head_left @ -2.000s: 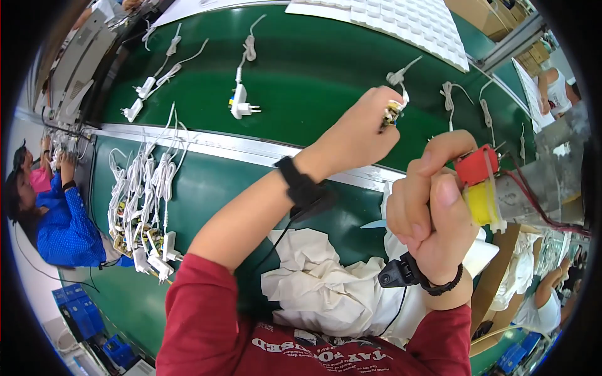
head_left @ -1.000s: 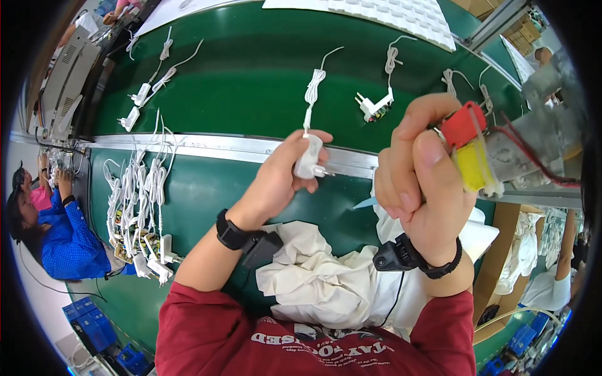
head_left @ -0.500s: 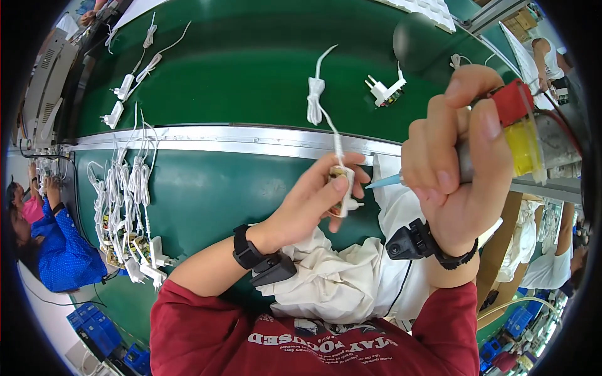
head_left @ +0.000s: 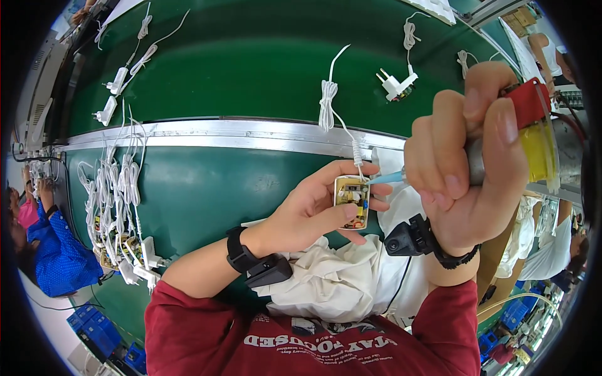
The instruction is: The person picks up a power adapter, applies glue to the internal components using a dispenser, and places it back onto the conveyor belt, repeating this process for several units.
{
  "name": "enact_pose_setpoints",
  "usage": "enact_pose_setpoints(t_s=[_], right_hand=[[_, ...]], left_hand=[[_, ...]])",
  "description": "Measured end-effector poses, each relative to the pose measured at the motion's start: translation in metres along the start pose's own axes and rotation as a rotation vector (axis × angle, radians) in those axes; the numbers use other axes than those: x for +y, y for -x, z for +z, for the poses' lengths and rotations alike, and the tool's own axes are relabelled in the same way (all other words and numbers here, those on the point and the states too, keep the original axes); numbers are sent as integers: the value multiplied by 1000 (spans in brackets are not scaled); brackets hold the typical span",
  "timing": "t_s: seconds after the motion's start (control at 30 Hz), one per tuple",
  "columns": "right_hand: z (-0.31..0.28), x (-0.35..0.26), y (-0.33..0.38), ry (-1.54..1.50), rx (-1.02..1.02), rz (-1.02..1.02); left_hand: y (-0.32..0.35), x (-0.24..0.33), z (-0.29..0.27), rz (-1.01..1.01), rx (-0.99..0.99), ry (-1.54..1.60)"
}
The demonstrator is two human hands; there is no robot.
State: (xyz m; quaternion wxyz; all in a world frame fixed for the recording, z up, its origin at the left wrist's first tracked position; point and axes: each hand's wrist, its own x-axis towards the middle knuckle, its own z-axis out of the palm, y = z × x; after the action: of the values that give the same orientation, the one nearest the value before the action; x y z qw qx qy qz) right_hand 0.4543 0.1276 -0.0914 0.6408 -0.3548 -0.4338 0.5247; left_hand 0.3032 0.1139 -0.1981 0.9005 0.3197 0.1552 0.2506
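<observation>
In my left hand (head_left: 313, 200) lies an opened white power adapter (head_left: 355, 227), its circuit board (head_left: 352, 195) facing up and my thumb pressed on the board. A bundled white cord (head_left: 327, 105) runs from its top over the metal rail. My right hand (head_left: 467, 150) grips a dispensing tool with a grey barrel, a yellow band (head_left: 540, 150), a red part (head_left: 528, 105) and a pale blue tapered nozzle (head_left: 389, 178). The nozzle tip is at the board's upper right corner, near the cord's entry; whether it touches is too small to tell.
Several corded white adapters (head_left: 128, 250) lie heaped on the green bench at left. Beyond the metal rail (head_left: 188, 133), more adapters rest on the green belt (head_left: 251, 62), one (head_left: 396, 84) at right. White cloth (head_left: 326, 276) covers my lap. A co-worker in blue (head_left: 59, 250) sits at left.
My left hand has turned the adapter so its circuit board faces up. The nozzle tip, before beside the adapter, is now at the board's upper corner. A further cord has come into view on the belt.
</observation>
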Motion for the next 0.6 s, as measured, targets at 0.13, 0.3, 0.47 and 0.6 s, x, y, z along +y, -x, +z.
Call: enact_pose_setpoints(t_s=[0.13,0.3,0.47,0.6], right_hand=[[0,-2,2,21,17,34],[2,-6,3,111,27,78],[4,-13,3,197,31,124],[6,-17,4,249,33,153]], left_hand=[[-2,-2,-1,7,-18,13],[-6,-5,-2,3,-27,4],[-8,-6,-3,-3,-24,22],[-8,-8,-5,4,-24,20]])
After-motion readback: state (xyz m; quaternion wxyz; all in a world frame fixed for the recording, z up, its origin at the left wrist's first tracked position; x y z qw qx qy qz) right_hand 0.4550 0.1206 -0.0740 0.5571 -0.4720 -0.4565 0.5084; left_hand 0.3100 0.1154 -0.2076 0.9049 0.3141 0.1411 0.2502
